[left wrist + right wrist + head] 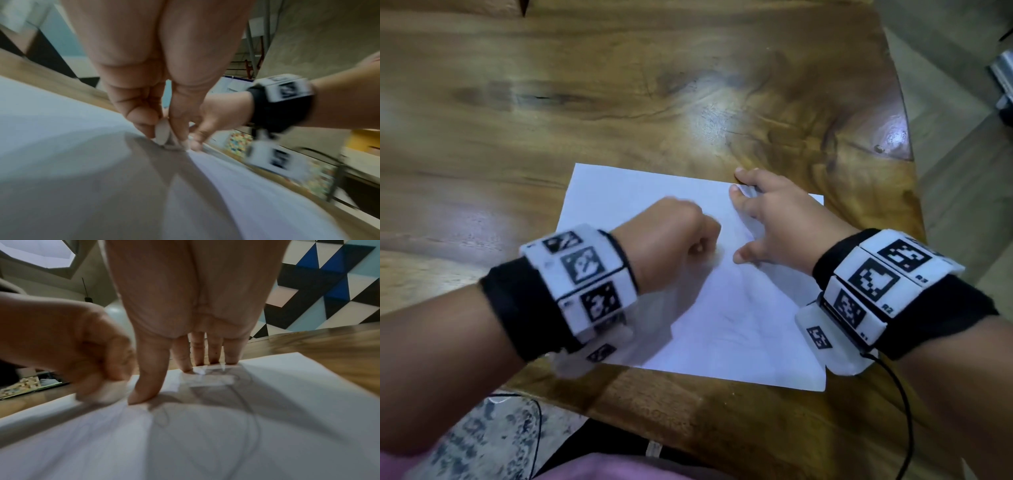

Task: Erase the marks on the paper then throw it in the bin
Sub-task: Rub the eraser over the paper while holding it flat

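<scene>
A white sheet of paper [619,202] lies on the wooden table [619,85] near its front right corner. Faint pencil marks [248,415] curve across it. My left hand [674,236] is curled around a white eraser [162,133] and presses it onto the sheet near the middle. The same eraser [109,392] shows under the left fingers in the right wrist view, blurred. My right hand [767,212] lies spread with straight fingers on the sheet's far right part, thumb [148,378] down beside the eraser. The paper bulges a little between the two hands.
The table's right edge [907,137] curves close to the right hand, with floor beyond it. A black cable [904,411] hangs from the right wristband over the front edge. A patterned rug [482,442] lies below on the left. No bin is in view.
</scene>
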